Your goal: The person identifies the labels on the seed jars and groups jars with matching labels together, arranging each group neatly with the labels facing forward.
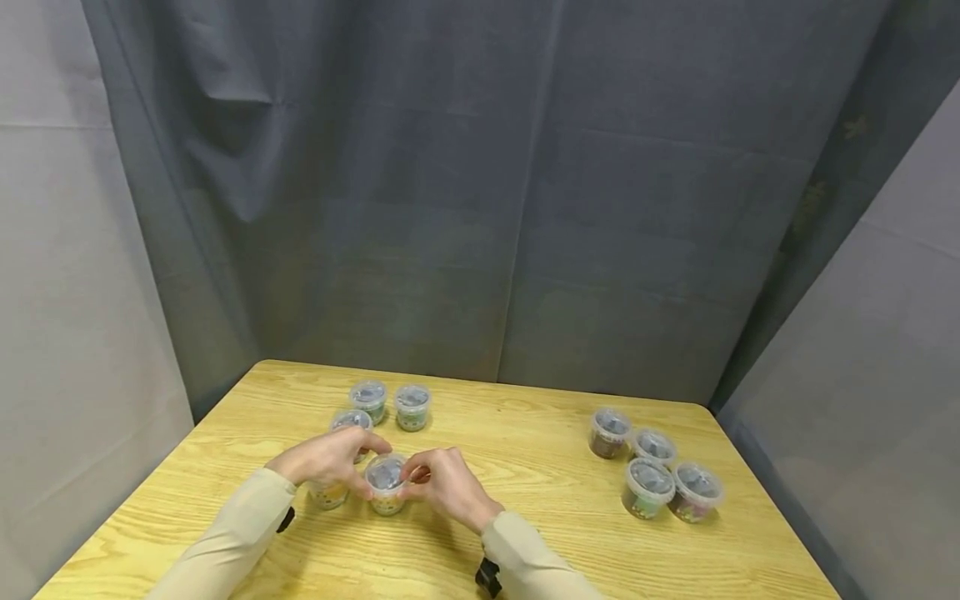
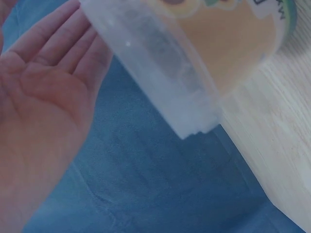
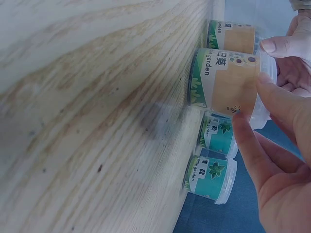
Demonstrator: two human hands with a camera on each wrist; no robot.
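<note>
Both hands hold a small lidded plastic cup (image 1: 386, 477) standing on the table. Its label is orange, white and green and reads "little garden", plain on the cup (image 3: 228, 82) in the right wrist view. My left hand (image 1: 328, 460) grips its left side between thumb and fingers. From the right, thumb and fingers of my right hand (image 1: 450, 487) pinch it near the lid. Another orange-labelled cup (image 1: 328, 497) sits partly hidden below the left hand, and a further cup (image 1: 351, 420) is partly covered behind it. In the left wrist view an orange-labelled cup (image 2: 223, 43) appears close up.
Two green-labelled cups (image 1: 412, 407) stand farther back, seen also as teal-labelled mint cups (image 3: 209, 177) in the right wrist view. Several more lidded cups (image 1: 649, 487) cluster at the right of the wooden table (image 1: 525, 467). A grey curtain (image 1: 465, 208) hangs behind the table.
</note>
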